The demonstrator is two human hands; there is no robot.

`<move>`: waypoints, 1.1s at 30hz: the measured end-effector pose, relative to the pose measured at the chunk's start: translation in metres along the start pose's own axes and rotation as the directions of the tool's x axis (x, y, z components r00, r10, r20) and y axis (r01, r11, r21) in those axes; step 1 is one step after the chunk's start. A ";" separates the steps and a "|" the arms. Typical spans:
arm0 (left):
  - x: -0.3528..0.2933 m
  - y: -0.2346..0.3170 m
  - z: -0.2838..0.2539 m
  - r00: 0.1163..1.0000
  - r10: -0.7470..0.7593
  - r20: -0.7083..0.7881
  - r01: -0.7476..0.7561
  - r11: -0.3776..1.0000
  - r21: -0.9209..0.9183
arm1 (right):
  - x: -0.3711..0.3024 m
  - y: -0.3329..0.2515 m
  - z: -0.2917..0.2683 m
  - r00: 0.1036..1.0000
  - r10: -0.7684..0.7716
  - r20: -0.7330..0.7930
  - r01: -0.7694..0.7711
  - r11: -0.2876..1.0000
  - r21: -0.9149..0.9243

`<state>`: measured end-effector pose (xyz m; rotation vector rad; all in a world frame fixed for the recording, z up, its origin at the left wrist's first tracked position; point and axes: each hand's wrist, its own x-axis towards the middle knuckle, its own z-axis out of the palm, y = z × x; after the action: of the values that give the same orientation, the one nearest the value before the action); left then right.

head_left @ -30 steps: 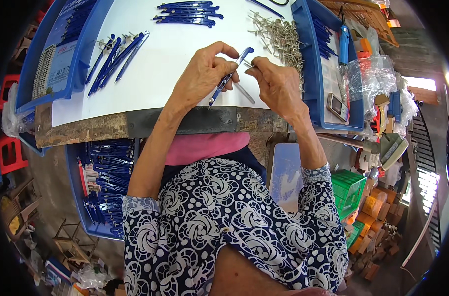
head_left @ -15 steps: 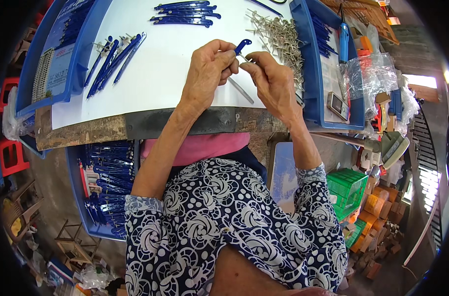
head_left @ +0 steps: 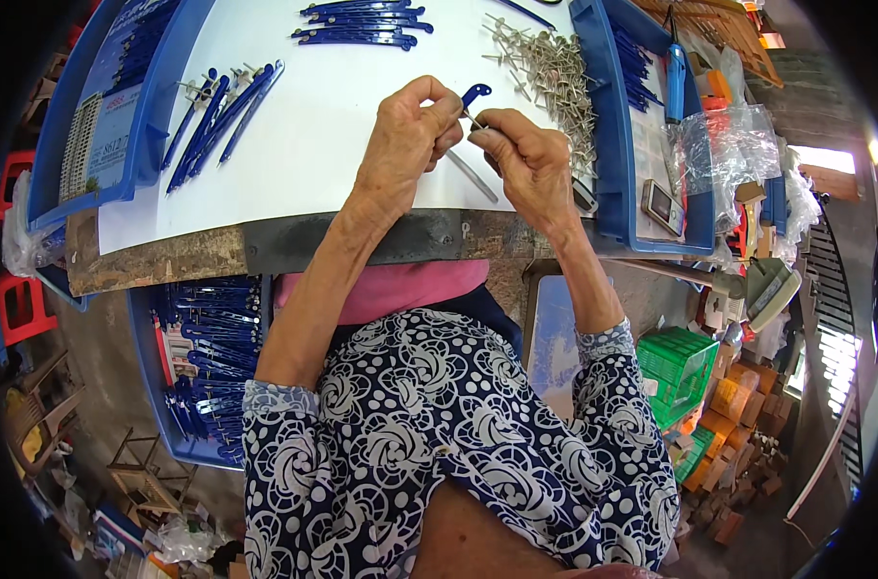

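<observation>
A: What are the hands on, there in the upper middle of the frame?

B: The left hand and right hand meet fingertip to fingertip, both pinched on a small blue metal strip and a thin grey pin held above the white tabletop.

A: How would it handle?

B: Light and stiff, I'd judge; thin, so likely slippery. Best gripped by the flat shank, below the rounded end.

A: Its look?

B: Narrow and glossy blue, like the finished strips at upper left. A heap of pins lies just right of the hands.
</observation>
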<state>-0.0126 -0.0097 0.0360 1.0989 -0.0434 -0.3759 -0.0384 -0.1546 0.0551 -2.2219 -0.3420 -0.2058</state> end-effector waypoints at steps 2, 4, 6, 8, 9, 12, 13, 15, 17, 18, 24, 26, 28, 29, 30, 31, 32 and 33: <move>0.000 0.000 -0.003 0.999 -0.029 0.024 0.029 0.999 -0.031 | 0.001 0.002 0.001 0.999 -0.036 0.023 0.036 0.999 -0.018; 0.002 -0.002 -0.005 0.998 -0.043 0.035 0.045 0.997 -0.059 | 0.002 0.007 0.001 0.998 -0.059 0.029 0.060 0.998 -0.029; 0.003 -0.003 -0.008 0.997 -0.056 0.046 0.060 0.994 -0.088 | 0.004 0.008 0.002 0.996 -0.083 0.036 0.084 0.996 -0.041; 0.003 -0.003 -0.009 0.995 -0.084 0.052 0.089 0.991 -0.103 | 0.006 0.008 0.002 0.971 -0.237 0.038 0.240 0.958 -0.155; 0.003 -0.003 -0.010 0.995 -0.084 0.051 0.089 0.990 -0.105 | 0.006 0.008 0.002 0.971 -0.237 0.040 0.241 0.958 -0.156; 0.007 -0.006 -0.013 0.990 -0.125 0.063 0.132 0.983 -0.128 | 0.007 0.012 0.004 0.970 -0.239 0.054 0.245 0.957 -0.153; 0.008 -0.005 -0.014 0.988 -0.139 0.072 0.146 0.983 -0.115 | 0.007 0.013 0.004 0.972 -0.225 0.061 0.232 0.957 -0.171; 0.007 -0.003 -0.013 0.985 -0.152 0.079 0.159 0.982 -0.102 | 0.008 0.013 0.005 0.975 -0.212 0.069 0.222 0.957 -0.189; 0.004 -0.003 -0.007 0.998 -0.061 -0.034 0.061 0.998 -0.006 | 0.009 0.013 0.008 0.985 -0.163 0.054 0.169 0.977 -0.133; 0.003 -0.002 -0.007 0.998 -0.060 -0.032 0.060 0.998 -0.006 | 0.009 0.013 0.008 0.985 -0.163 0.053 0.169 0.976 -0.134; 0.002 -0.008 -0.014 0.993 0.105 0.055 -0.110 0.990 0.094 | 0.015 0.006 0.000 0.963 0.175 0.204 -0.233 0.921 0.312; 0.001 -0.004 -0.015 0.991 0.068 0.118 -0.073 0.997 0.038 | 0.015 0.003 -0.006 0.903 0.292 0.316 -0.419 0.762 0.494; 0.003 -0.004 -0.017 0.990 0.072 0.125 -0.076 0.997 0.033 | 0.015 0.004 -0.004 0.914 0.275 0.298 -0.393 0.783 0.482; 0.004 -0.004 -0.018 0.988 0.076 0.132 -0.080 0.996 0.027 | 0.015 0.004 -0.004 0.924 0.258 0.282 -0.367 0.803 0.469; 0.004 -0.003 -0.017 0.988 0.076 0.131 -0.080 0.996 0.027 | 0.015 0.005 -0.005 0.924 0.257 0.282 -0.367 0.804 0.469; 0.003 -0.002 -0.017 0.990 0.061 0.131 -0.066 0.997 0.032 | 0.015 0.006 -0.006 0.913 0.258 0.315 -0.388 0.784 0.485; 0.003 -0.002 -0.017 0.990 0.047 0.130 -0.052 0.998 0.037 | 0.015 0.007 -0.007 0.902 0.257 0.348 -0.410 0.763 0.500; 0.002 -0.002 -0.017 0.991 0.047 0.128 -0.052 0.998 0.037 | 0.016 0.008 -0.008 0.901 0.256 0.349 -0.410 0.763 0.500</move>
<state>-0.0071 0.0034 0.0256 1.1106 -0.1919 -0.4016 -0.0212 -0.1623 0.0585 -1.6696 -0.1088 0.3555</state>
